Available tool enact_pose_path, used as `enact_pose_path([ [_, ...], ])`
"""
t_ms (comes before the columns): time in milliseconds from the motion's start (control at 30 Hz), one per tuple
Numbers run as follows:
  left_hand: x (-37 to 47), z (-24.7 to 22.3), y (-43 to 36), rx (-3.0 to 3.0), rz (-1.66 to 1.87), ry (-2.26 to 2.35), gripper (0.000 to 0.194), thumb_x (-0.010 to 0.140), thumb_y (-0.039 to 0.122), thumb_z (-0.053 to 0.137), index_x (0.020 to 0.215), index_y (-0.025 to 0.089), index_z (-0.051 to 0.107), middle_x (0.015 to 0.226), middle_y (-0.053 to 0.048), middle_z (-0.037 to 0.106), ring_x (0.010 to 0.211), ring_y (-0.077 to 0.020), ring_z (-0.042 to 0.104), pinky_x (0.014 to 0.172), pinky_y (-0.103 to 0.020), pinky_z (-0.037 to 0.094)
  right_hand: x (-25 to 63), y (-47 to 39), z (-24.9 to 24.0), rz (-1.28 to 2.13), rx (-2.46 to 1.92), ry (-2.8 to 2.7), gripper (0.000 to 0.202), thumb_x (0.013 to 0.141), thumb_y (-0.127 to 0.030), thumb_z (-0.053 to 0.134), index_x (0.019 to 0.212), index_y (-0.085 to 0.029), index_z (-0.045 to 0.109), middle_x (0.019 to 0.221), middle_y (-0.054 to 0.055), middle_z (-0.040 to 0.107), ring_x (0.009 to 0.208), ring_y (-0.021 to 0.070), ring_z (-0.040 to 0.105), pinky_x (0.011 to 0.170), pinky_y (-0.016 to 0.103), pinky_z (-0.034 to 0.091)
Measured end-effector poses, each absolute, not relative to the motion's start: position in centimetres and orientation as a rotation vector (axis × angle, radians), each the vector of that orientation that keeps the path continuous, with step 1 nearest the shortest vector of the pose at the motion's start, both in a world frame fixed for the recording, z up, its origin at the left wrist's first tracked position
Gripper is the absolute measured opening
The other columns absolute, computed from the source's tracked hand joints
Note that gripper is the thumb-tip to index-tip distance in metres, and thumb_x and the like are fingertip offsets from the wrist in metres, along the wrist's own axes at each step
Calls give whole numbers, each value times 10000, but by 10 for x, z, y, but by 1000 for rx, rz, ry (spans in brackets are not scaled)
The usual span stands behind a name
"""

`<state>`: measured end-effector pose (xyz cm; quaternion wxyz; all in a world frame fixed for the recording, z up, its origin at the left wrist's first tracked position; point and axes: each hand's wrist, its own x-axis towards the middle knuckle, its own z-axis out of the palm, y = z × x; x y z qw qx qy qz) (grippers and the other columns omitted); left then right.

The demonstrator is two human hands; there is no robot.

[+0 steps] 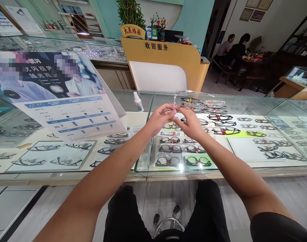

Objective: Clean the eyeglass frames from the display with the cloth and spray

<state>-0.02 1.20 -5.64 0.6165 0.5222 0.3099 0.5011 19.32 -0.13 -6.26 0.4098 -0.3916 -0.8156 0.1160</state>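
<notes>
Above the glass counter, both of my hands meet at a pair of clear-framed eyeglasses [175, 101]. My left hand [161, 118] pinches the near end of the frame between thumb and fingers. Fingers bent and close together, my right hand [190, 121] holds the same end from the other side. One thin temple of the eyeglasses stretches away to the right over the countertop. My fingers cover part of the frame. Beneath the glass, several dark-rimmed glasses [170, 148] lie in rows, just below my hands.
A white spray bottle [138, 102] stands on the counter, left of my hands. Nearer on the left is a large printed display card [75, 111]. Beyond the glass counter [113, 174] rises a wooden cashier desk [166, 53]. Two people sit at a table at the back right.
</notes>
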Motion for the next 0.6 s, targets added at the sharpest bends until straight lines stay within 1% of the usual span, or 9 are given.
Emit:
enact_pose_path([
  [100,-2,-52,11,1369,1207,801,516,754,665,965,1011,249,799,1537,-95,684,1286,-290,699,1036,-451,632,196,0,-63,261,-1010,-2023,390,1097,-502,631,1351,-228,744,1387,186,804,1300,378,725,1139,577,567],
  [167,-6,-48,11,1618,1329,912,403,860,622,894,990,247,818,1524,-110,675,1405,-340,641,1145,-512,583,197,2,-63,238,-1026,-2012,385,1092,-492,635,1351,-233,756,1390,179,810,1329,378,714,1170,587,553],
  [233,-14,-44,14,1841,1504,1070,272,943,522,832,998,256,817,1517,-110,668,1504,-358,568,1296,-564,458,199,4,-63,230,-1036,-2006,387,1093,-494,629,1360,-247,764,1398,169,808,1343,371,708,1186,590,547],
  [300,-24,-43,21,1897,1691,1279,188,976,432,798,1070,268,803,1544,-107,642,1575,-365,495,1389,-579,319,201,5,-62,225,-1036,-1999,395,1100,-494,609,1367,-252,770,1409,165,803,1350,368,703,1190,594,546],
  [367,-34,-46,32,1814,1843,1473,212,962,367,806,1146,265,783,1617,-124,567,1636,-381,416,1415,-564,254,203,7,-62,215,-1034,-1993,398,1104,-489,596,1370,-252,775,1422,162,799,1361,370,693,1199,603,542],
  [433,-43,-52,43,1722,1907,1612,304,923,303,825,1218,257,762,1703,-147,464,1676,-401,350,1428,-559,197,205,7,-62,202,-1042,-1983,398,1102,-480,594,1368,-248,780,1431,164,794,1376,378,682,1204,612,538],
  [500,-49,-60,53,1654,1859,1738,405,885,258,833,1280,251,745,1785,-170,357,1717,-440,268,1426,-611,153,206,8,-61,190,-1061,-1968,404,1099,-481,598,1369,-245,783,1427,170,792,1376,390,677,1198,621,541],
  [600,-52,-69,61,1611,1649,1949,484,888,260,807,1366,269,736,1857,-177,270,1749,-478,199,1392,-693,185,208,7,-61,190,-1086,-1960,433,1103,-505,585,1390,-245,779,1418,173,787,1371,402,671,1188,631,544],
])
